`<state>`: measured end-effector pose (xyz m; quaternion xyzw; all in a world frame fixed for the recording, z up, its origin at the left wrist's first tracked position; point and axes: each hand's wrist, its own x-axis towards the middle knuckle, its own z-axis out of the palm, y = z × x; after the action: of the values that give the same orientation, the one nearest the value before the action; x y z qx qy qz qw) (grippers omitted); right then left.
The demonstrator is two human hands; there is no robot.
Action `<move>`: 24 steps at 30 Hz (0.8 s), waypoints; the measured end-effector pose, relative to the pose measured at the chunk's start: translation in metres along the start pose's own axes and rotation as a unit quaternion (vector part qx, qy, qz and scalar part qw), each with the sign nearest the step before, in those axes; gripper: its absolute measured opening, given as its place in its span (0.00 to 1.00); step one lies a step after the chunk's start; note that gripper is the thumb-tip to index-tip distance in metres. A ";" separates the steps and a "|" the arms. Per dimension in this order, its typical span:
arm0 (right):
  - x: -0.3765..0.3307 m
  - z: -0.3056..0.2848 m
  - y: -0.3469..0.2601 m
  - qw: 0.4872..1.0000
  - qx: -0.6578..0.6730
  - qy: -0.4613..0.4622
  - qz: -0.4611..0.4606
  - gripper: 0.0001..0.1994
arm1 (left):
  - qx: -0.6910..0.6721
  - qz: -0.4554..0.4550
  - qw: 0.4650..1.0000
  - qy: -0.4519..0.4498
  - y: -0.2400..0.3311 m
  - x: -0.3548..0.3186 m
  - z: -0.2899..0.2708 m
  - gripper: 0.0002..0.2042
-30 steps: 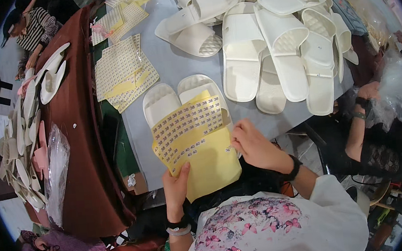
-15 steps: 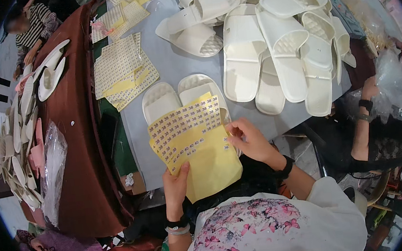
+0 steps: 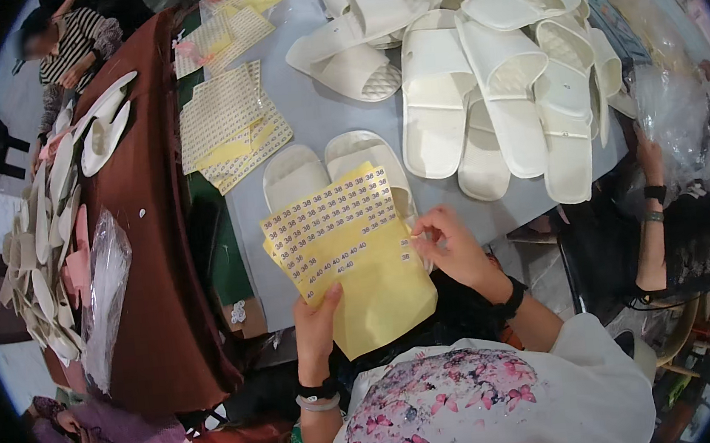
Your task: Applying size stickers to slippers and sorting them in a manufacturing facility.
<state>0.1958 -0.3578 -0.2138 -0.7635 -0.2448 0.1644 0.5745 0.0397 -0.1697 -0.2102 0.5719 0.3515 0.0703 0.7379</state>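
My left hand (image 3: 317,321) grips yellow sticker sheets (image 3: 380,304) at their lower left, thumb on top. Small printed labels fill the upper part; much of the lower part is bare backing. At the sheets' right edge, beside a few remaining labels, my right hand (image 3: 453,250) has thumb and index finger pinched together. Whether a label is between those fingertips is too small to tell. Behind the sheets lies a pair of white slippers, a left one (image 3: 292,173) and a right one (image 3: 357,149), their near parts partly covered by the sheets.
A pile of white slippers (image 3: 512,78) covers the grey table's far right. More sticker sheets (image 3: 230,118) lie at left. On a brown-covered table (image 3: 156,283) are slippers and a plastic bag (image 3: 106,297). Another person's arm (image 3: 652,218) is at right, near clear plastic (image 3: 674,114).
The view has shifted slightly. My right fingertips are drawn closer together at the sheets' edge. Another person's hand has appeared at the far edge, and the right-hand person's arm has shifted.
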 end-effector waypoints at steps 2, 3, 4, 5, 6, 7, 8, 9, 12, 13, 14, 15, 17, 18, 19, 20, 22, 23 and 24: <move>-0.004 0.005 -0.022 0.997 -0.049 0.007 -0.057 0.07 | -0.014 -0.019 1.000 0.005 0.008 -0.007 0.002 0.14; -0.005 0.008 -0.034 0.993 -0.074 0.014 -0.086 0.06 | -0.023 -0.027 0.999 0.007 0.013 -0.010 0.006 0.14; -0.007 0.014 -0.045 0.978 -0.150 0.028 -0.144 0.05 | -0.033 -0.034 0.999 0.010 0.017 -0.013 0.009 0.14; -0.009 0.022 -0.051 0.970 -0.168 0.026 -0.174 0.06 | -0.042 -0.032 0.999 0.007 0.021 -0.017 0.012 0.14; -0.012 0.029 -0.056 0.961 -0.186 0.023 -0.205 0.06 | -0.052 -0.029 0.998 0.004 0.024 -0.021 0.014 0.14; -0.013 0.035 -0.060 0.950 -0.204 0.021 -0.236 0.07 | -0.062 -0.025 0.998 0.001 0.027 -0.024 0.016 0.14; -0.014 0.041 -0.059 0.942 -0.224 0.021 -0.251 0.08 | -0.069 -0.024 0.997 0.003 0.031 -0.028 0.019 0.14; -0.012 0.044 -0.060 0.940 -0.224 0.021 -0.256 0.08 | -0.078 -0.022 0.997 0.007 0.034 -0.031 0.021 0.14; -0.007 0.050 -0.060 0.937 -0.224 0.015 -0.268 0.09 | -0.104 -0.022 0.994 0.000 0.034 -0.034 0.023 0.14; -0.006 0.050 -0.058 0.936 -0.224 0.009 -0.270 0.09 | -0.113 -0.024 0.993 -0.005 0.033 -0.035 0.022 0.14; -0.005 0.050 -0.057 0.936 -0.224 0.004 -0.272 0.09 | -0.130 -0.041 0.991 -0.008 0.031 -0.035 0.020 0.15; -0.004 0.049 -0.056 0.933 -0.226 0.002 -0.281 0.09 | -0.147 -0.059 0.987 -0.011 0.029 -0.034 0.018 0.15; -0.001 0.046 -0.056 0.926 -0.233 0.001 -0.296 0.08 | -0.172 -0.080 0.982 -0.020 0.029 -0.032 0.017 0.16; -0.001 0.046 -0.056 0.923 -0.239 0.001 -0.302 0.08 | -0.181 -0.083 0.980 -0.020 0.031 -0.034 0.017 0.15; -0.002 0.045 -0.058 0.919 -0.246 0.000 -0.309 0.07 | -0.190 -0.085 0.978 -0.021 0.031 -0.035 0.017 0.15; -0.002 0.044 -0.058 0.915 -0.252 0.000 -0.315 0.07 | -0.192 -0.088 0.977 -0.022 0.031 -0.036 0.017 0.15; 0.000 0.043 -0.057 0.916 -0.240 0.003 -0.320 0.07 | -0.191 -0.095 0.977 -0.029 0.033 -0.035 0.016 0.15; 0.000 0.043 -0.056 0.917 -0.235 0.004 -0.323 0.06 | -0.190 -0.090 0.977 -0.031 0.034 -0.034 0.017 0.14; 0.001 0.042 -0.056 0.918 -0.236 0.000 -0.319 0.06 | -0.188 -0.084 0.978 -0.031 0.035 -0.034 0.018 0.14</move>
<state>0.1635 -0.3115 -0.1719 -0.7581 -0.5077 -0.0901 0.3992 0.0355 -0.1895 -0.1616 0.3931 0.3555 0.0550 0.8462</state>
